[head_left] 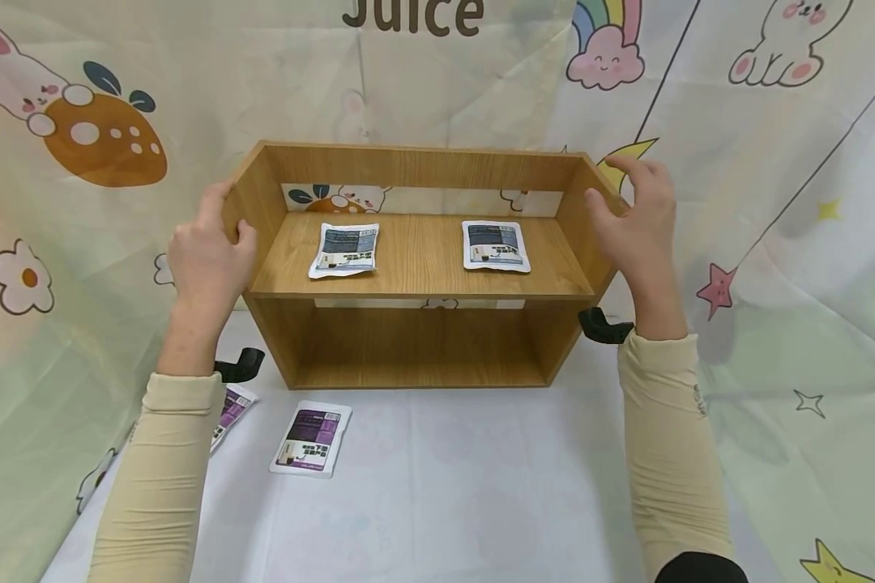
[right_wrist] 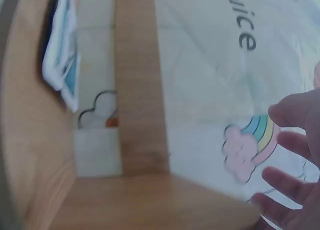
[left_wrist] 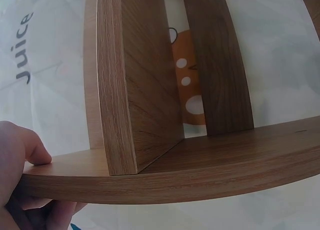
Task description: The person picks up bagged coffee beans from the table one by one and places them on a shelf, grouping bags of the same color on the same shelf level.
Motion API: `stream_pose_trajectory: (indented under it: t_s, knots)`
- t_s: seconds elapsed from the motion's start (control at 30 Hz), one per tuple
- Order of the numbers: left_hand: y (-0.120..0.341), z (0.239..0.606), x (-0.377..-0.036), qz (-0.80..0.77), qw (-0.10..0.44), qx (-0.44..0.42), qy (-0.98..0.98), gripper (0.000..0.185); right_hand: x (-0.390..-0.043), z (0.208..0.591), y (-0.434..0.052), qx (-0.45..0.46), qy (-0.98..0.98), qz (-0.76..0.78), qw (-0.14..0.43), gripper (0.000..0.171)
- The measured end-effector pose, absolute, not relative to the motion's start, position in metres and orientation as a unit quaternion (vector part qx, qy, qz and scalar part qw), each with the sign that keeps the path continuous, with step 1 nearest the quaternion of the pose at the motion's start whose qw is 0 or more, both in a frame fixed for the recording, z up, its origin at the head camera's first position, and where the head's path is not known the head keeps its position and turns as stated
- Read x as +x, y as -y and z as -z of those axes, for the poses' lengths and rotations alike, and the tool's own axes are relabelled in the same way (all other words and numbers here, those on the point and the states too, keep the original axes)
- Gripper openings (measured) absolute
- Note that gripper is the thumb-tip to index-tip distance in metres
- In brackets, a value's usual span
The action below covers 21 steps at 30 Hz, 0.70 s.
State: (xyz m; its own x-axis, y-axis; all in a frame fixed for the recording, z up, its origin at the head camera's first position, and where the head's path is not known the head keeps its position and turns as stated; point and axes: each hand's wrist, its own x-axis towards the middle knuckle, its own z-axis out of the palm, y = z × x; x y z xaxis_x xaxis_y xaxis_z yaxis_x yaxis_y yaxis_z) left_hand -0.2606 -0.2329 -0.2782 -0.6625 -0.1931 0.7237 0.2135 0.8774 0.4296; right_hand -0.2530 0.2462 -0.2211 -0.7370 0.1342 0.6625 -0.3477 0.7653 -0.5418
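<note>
Wooden shelf unit (head_left: pixel 416 267) stands upright on the desk (head_left: pixel 481 486), open front toward the person, long axis running left-right, so one hand sits at each end.

Left hand (head_left: pixel 207 255) grasps the left side panel: thumb on the inner face, fingers wrapped round the front edge and outer face. Right hand (head_left: pixel 638 219) is at the right side panel, fingers spread and relaxed. From head view it looks pressed against or just off the outer face; can't tell if contact is made. Not curled round the panel.

Both hands about level w/ the upper compartment. Left is clearly engaged, right is not gripping.

On the middle board: two white pouches, one left (head_left: pixel 345 249), one right (head_left: pixel 495 245), well apart, lying flat. On the desk in front: a purple-label pouch (head_left: pixel 311 438) and another (head_left: pixel 228 411) partly hidden under the left sleeve.

View diffs:
- Left wrist view confirms thumb (left_wrist: pixel 30 147) bearing on the panel face, fingers beneath the edge.
- Right wrist view is blurred, shows fingers (right_wrist: pixel 292 165) splayed beside the panel w/ backdrop visible between them. Head view alone doesn't show that gap.
</note>
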Motion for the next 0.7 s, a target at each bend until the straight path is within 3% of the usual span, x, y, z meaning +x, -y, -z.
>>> stream_pose_trajectory:
  t_s: [0.33,0.7]
  knots:
    - [0.233,0.276,-0.259,0.249,0.397,0.002,0.884,0.047,-0.261,0.278,-0.265,0.069,0.835,-0.362,0.41,0.055]
    - [0.233,0.276,-0.259,0.254,0.398,0.002,0.882,0.046,-0.263,0.299,-0.264,0.04,0.841,-0.322,0.434,0.045]
